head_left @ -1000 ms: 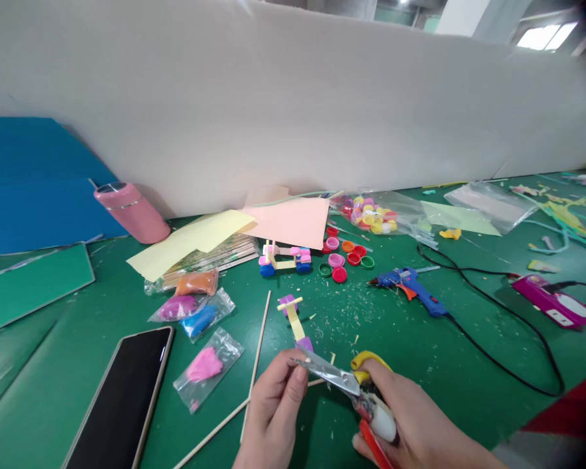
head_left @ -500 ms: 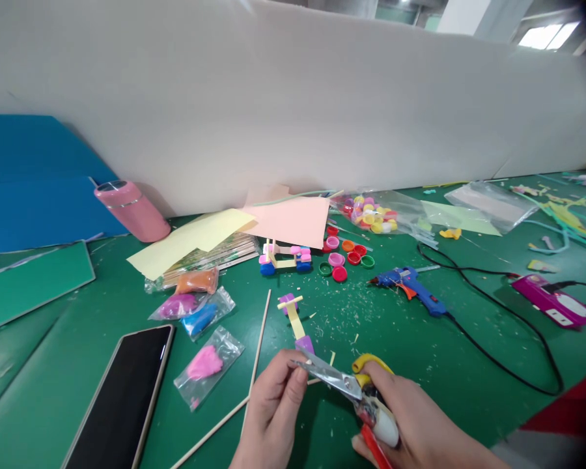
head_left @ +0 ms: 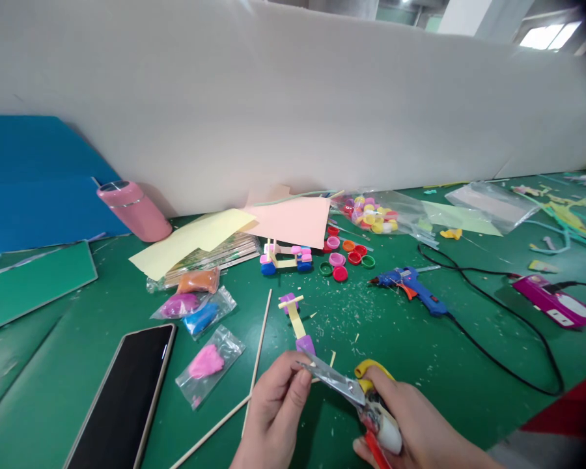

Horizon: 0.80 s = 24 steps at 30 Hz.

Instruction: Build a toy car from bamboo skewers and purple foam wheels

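Note:
My left hand [head_left: 277,407] pinches something too small to make out clearly, right at the tips of a pair of scissors. The scissors [head_left: 339,383] have one yellow and one red handle, and my right hand [head_left: 410,417] is wrapped round them with the blades slightly apart. Just beyond the blade tips lies a small purple and cream piece [head_left: 297,322]. Two thin wooden sticks cross by my left hand, one of them an upright-lying stick [head_left: 262,339]. Farther back stands a small pink and blue wheeled model [head_left: 286,258].
A phone [head_left: 124,397] and bags of clay [head_left: 208,361] lie at left. Coloured caps [head_left: 340,273], a blue glue gun [head_left: 413,286] with a looping cable and a purple power box [head_left: 554,301] lie at right. A pink bottle [head_left: 135,212] stands behind.
The scissors and my right hand have shifted very slightly right and down. My left hand keeps its pinch almost in place.

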Motion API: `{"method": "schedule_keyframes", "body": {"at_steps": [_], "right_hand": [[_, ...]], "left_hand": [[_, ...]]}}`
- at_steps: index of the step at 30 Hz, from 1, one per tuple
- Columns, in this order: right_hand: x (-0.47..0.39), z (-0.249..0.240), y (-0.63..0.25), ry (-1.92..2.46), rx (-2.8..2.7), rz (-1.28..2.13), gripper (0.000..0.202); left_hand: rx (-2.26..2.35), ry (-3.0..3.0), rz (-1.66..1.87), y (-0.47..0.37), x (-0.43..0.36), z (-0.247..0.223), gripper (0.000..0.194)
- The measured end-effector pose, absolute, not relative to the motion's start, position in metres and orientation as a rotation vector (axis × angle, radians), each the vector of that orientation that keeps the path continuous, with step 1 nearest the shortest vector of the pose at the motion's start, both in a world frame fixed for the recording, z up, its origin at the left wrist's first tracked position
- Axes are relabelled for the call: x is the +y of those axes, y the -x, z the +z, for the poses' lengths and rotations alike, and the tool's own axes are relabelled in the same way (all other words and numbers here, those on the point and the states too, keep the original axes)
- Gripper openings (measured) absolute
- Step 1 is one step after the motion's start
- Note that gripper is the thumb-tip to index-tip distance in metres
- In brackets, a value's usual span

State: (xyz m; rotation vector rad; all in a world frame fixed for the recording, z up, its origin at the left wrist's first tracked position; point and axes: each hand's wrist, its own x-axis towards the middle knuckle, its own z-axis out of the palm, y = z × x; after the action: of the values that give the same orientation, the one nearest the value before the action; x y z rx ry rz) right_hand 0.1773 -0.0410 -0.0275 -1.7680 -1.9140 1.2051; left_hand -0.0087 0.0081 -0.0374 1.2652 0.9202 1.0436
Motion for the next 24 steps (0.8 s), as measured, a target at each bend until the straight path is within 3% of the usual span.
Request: {"method": "schedule_keyframes", "body": {"at_steps": [24], "right_hand": [[-0.0444,-0.0297,-0.1765,1.889,-1.893,1.127,0.027]], "left_hand": [[0.930,-1.179,1.054,0.0060,0.0072,-0.0389,0.022]]}}
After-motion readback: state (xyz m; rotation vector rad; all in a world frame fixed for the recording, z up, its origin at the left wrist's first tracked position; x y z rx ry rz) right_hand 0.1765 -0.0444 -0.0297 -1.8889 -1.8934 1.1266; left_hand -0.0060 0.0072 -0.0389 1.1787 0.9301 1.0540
